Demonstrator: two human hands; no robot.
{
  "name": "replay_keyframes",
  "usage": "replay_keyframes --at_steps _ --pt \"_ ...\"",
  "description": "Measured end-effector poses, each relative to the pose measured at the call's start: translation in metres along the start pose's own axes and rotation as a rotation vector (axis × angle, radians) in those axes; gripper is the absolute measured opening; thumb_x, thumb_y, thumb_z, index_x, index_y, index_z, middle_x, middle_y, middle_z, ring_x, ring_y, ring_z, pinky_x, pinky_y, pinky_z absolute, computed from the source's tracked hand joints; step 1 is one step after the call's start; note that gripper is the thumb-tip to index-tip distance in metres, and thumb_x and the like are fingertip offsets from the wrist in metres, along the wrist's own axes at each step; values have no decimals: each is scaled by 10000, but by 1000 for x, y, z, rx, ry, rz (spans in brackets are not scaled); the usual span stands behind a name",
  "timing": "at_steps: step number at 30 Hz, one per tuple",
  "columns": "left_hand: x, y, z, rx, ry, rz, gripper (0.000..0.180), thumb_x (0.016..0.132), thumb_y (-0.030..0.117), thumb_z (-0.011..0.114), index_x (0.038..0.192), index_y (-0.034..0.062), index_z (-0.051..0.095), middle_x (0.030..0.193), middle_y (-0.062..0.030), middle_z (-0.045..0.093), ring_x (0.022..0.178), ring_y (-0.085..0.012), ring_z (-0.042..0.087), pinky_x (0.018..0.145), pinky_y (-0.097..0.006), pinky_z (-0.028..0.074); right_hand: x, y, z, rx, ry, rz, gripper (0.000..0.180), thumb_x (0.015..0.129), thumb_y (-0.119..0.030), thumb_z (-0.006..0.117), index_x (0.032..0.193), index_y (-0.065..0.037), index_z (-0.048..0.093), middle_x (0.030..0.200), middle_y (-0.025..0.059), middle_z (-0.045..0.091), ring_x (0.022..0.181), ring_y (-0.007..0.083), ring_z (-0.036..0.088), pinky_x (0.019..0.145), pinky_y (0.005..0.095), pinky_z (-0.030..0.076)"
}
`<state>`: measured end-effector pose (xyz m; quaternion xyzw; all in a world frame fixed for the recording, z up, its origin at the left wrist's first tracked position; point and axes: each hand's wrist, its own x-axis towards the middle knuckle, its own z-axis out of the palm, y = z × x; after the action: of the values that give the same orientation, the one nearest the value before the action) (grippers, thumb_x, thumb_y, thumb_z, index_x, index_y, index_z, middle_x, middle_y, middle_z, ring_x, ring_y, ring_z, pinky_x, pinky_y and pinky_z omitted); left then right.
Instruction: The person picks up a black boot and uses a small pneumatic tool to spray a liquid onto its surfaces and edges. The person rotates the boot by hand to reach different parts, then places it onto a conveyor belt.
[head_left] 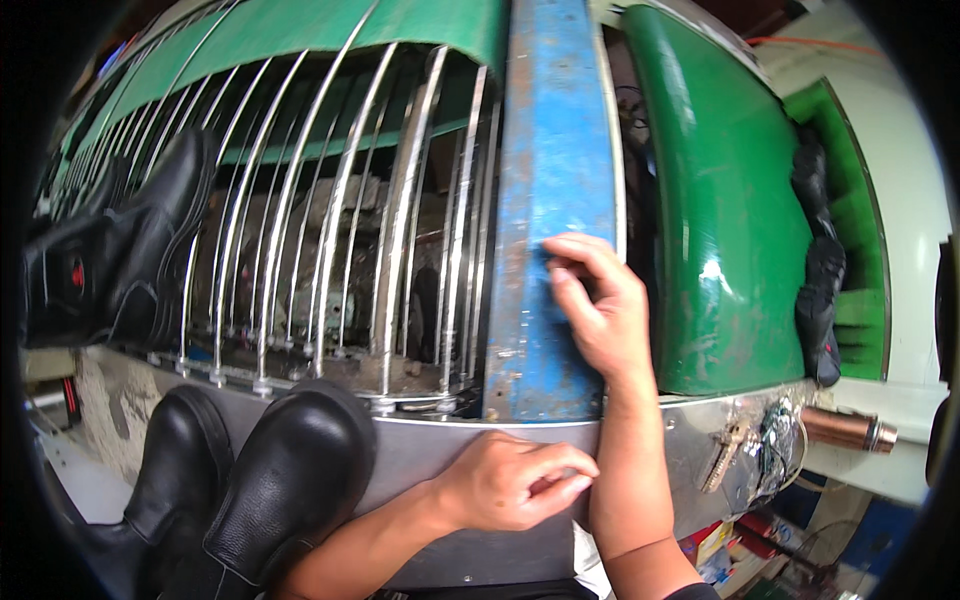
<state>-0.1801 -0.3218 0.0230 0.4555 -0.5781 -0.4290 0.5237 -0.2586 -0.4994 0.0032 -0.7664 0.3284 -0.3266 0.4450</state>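
My left hand [515, 482] is above the metal front edge of the machine, thumb and fingers pinched together. Whatever they hold, if anything, is too small to make out. Farther forward, my right hand [605, 305] hovers over or rests on the worn blue metal beam [555, 150]; I cannot tell which. Its fingers are curled, with thumb and forefinger close together, and their contents are hidden. Beside my left forearm stand black leather boots [290, 480]. More black boots [150, 250] lean against the chrome rods [335, 200] at the far left.
Between the rods, dark machinery shows below a green sheet [450, 25]. Right of the beam is a shiny green curved cover [720, 220]. Black shoe-like pieces [822, 270] lie on a green tray [860, 330] beyond it. A copper-coloured cylinder [845, 428] juts out at right.
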Motion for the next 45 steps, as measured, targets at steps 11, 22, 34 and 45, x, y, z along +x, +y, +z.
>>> replay_keyframes --at_steps 11,22,34,45 --pt "-2 10 -4 53 -1 -237 63 810 18 700 865 -9 688 667 -27 651 509 -28 517 449 -202 373 0 -4 -3 90 114 -16 230 857 -40 603 1078 -25 666 984 122 676 860 194 663 775 294 521" --pt "-17 -5 1 -168 303 -202 261 862 169 729 846 -40 574 657 -67 584 481 -79 473 430 -214 359 6 1 23 206 95 -78 231 818 -91 553 1021 -28 644 957 173 667 865 381 636 774 462 515" --pt "-15 -3 24 117 474 -159 329 864 277 717 804 -1 551 642 -69 570 483 -104 467 474 -231 364 -7 -16 32 395 -604 6 215 707 -95 610 879 -20 715 828 225 676 811 393 660 754 473 526" --pt "-12 5 34 779 229 -227 339 893 319 592 873 -17 637 806 -88 681 714 -169 628 701 -319 505 -12 -28 40 509 -776 -15 138 662 -60 603 712 12 709 748 223 670 751 355 683 708 428 546"
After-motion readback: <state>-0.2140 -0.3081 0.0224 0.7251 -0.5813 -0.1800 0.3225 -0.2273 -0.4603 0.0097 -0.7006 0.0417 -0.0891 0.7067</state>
